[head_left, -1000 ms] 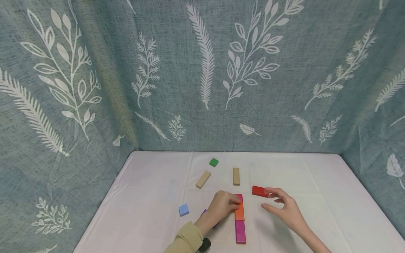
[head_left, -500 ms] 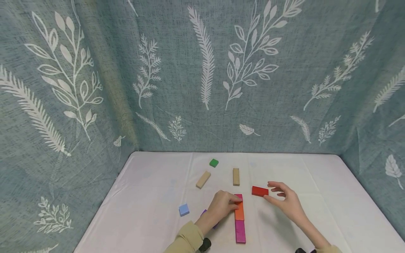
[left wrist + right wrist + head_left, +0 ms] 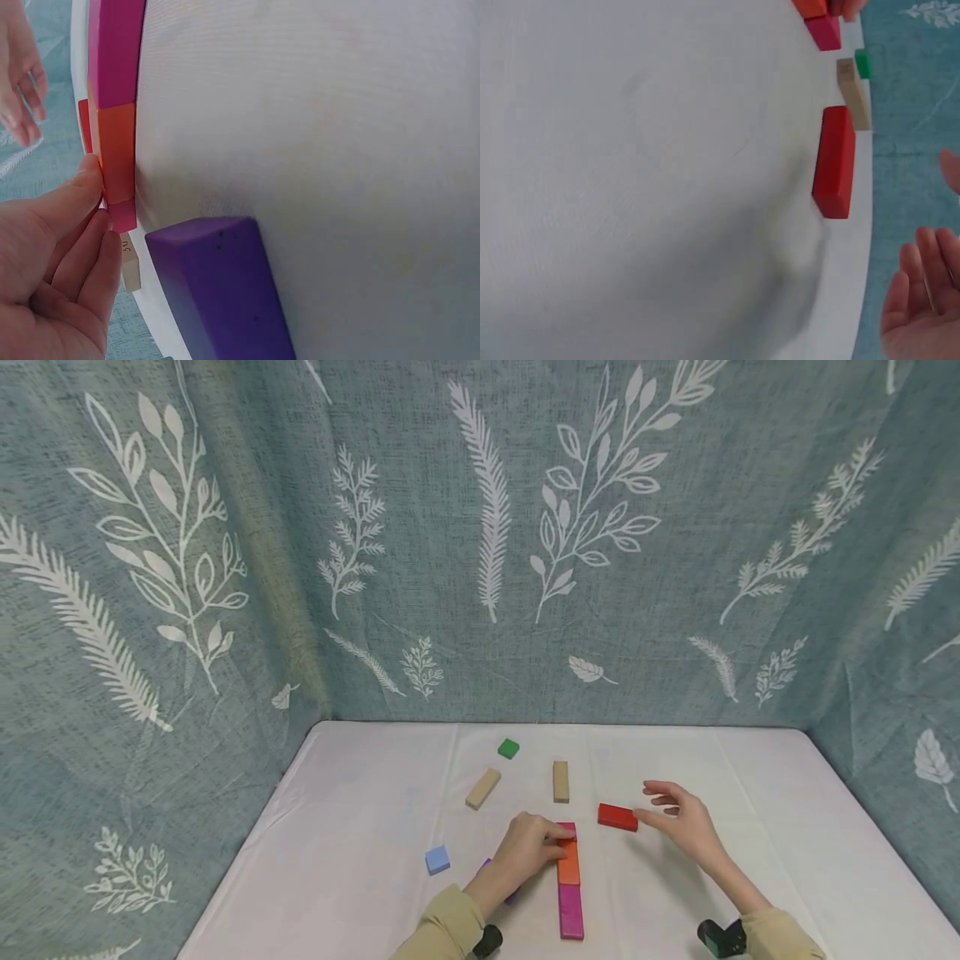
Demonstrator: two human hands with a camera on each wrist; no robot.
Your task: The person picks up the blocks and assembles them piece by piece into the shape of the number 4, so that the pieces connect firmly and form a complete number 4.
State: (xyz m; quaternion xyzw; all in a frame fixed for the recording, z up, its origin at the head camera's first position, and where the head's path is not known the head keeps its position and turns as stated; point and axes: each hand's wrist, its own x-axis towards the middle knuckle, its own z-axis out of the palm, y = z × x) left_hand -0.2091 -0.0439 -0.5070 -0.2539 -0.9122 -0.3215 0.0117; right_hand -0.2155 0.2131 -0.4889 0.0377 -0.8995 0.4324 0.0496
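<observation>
Left hand (image 3: 528,847): fingertips press orange block (image 3: 568,862) in magenta strip (image 3: 570,910), nothing gripped. Right hand (image 3: 686,822): fingers relaxed, spread, holding nothing; red block (image 3: 617,817) just beside its thumb tip, contact unclear.

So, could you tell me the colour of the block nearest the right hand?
Red, clearest in the right wrist view.

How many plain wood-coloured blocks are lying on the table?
2. One tan block lies slanted left of centre, below the green block; the other tan block lies straight, just beyond the pink and orange row. None seems hidden.
</observation>
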